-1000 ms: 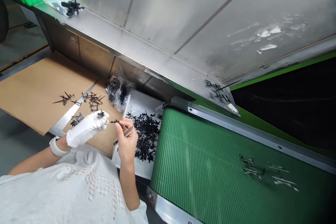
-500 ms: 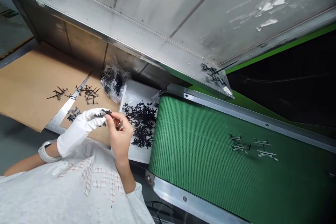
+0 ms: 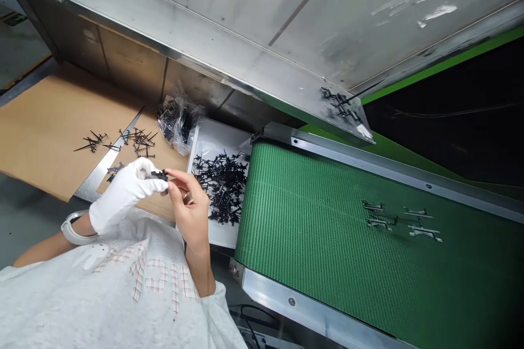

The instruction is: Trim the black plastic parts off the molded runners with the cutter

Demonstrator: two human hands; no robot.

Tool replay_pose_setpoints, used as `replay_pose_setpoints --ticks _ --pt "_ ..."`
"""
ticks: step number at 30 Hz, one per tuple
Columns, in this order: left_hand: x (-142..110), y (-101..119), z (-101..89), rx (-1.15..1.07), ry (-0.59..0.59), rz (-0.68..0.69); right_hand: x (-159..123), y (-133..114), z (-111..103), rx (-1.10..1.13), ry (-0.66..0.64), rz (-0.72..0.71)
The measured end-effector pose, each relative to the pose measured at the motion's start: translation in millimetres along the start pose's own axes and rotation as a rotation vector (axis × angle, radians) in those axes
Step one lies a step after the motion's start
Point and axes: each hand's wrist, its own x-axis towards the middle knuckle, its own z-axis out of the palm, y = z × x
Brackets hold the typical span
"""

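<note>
My left hand [image 3: 125, 188] wears a white glove and pinches a small black plastic part [image 3: 159, 175] at its fingertips. My bare right hand [image 3: 188, 204] meets that part from the right, its fingertips at or against it. A small metal tool [image 3: 188, 197] seems tucked in my right hand, mostly hidden by the fingers. Both hands hover over the cardboard sheet [image 3: 61, 125], close to the edge of a white tray [image 3: 200, 142]. Several loose black parts [image 3: 137, 142] lie on the cardboard beyond my left hand.
The tray holds a heap of black parts. A clear bag of parts [image 3: 178, 125] sits behind it. To the right runs a green conveyor belt [image 3: 327, 240] carrying several grey parts [image 3: 397, 221]. A steel ledge [image 3: 204, 38] with black parts overhangs the far side.
My hands have drawn closer, and the gloved fingers now meet the right fingertips at the black part. The whole view has shifted slightly, with the ledge and belt lower-left to higher in frame.
</note>
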Motion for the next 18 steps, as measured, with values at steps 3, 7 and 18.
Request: replay_pose_setpoints --ticks 3,7,18 --pt "1.7 -0.7 1.0 0.021 -0.019 -0.008 -1.3 2.4 -4.8 -0.041 -0.036 -0.028" --pt "5.4 -8.5 -0.2 -0.005 -0.079 -0.032 -2.6 6.1 -17.6 -0.110 -0.158 -0.048" --pt "8.6 -22.3 4.2 0.009 -0.285 0.021 -2.3 6.2 -31.9 -0.164 -0.229 -0.064"
